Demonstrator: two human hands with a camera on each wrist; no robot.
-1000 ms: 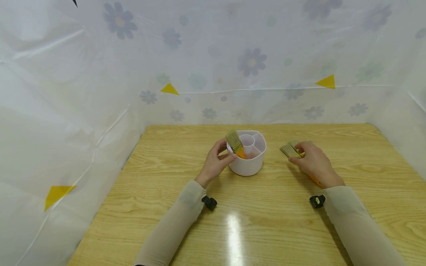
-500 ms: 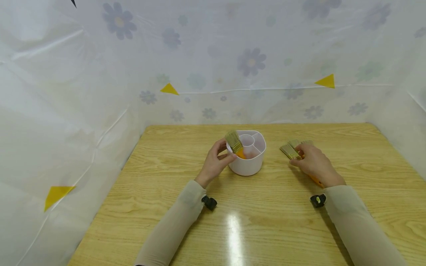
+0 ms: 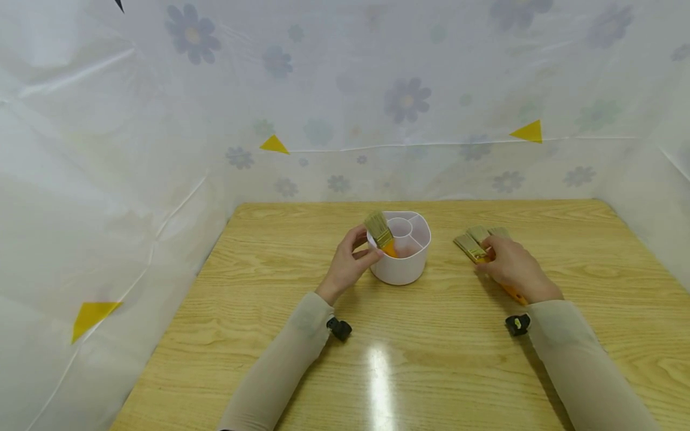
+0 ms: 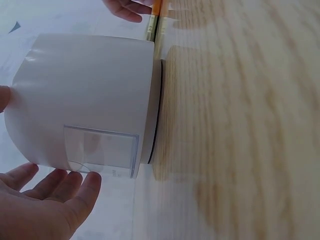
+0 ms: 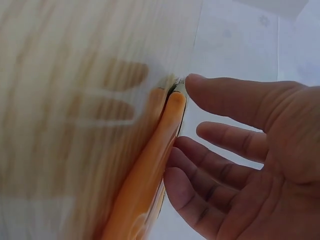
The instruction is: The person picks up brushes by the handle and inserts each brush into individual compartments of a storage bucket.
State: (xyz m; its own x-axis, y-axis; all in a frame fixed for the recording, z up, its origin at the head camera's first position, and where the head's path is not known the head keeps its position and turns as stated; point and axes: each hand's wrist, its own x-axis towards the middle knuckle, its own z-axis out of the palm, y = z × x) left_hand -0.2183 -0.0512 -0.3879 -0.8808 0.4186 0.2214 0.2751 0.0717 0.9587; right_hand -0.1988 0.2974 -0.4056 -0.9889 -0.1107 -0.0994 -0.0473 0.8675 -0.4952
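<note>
A white divided desk organizer (image 3: 400, 272) stands on the table in the head view. One paintbrush (image 3: 380, 230) leans in its left part, bristles up, its orange handle going down inside. My left hand (image 3: 349, 258) holds the organizer by its left side, fingertips along the wall and thumb near the rim. To the right, three paintbrushes (image 3: 468, 246) lie side by side, bristles pointing away. Over them is my right hand (image 3: 512, 267), hiding much of their handles. In the right wrist view its loosely bent fingers are right at an orange handle (image 5: 150, 170), with the thumb apart from them.
The wooden table (image 3: 420, 371) ends at a white flowered sheet (image 3: 334, 90) behind and at the sides. Yellow triangles (image 3: 527, 132) mark the sheet. Each wrist wears a small black camera (image 3: 339, 328).
My right hand has shifted slightly right, and more of the brushes' bristles and metal bands show. The left hand, the organizer and the brush in it stay where they were.
</note>
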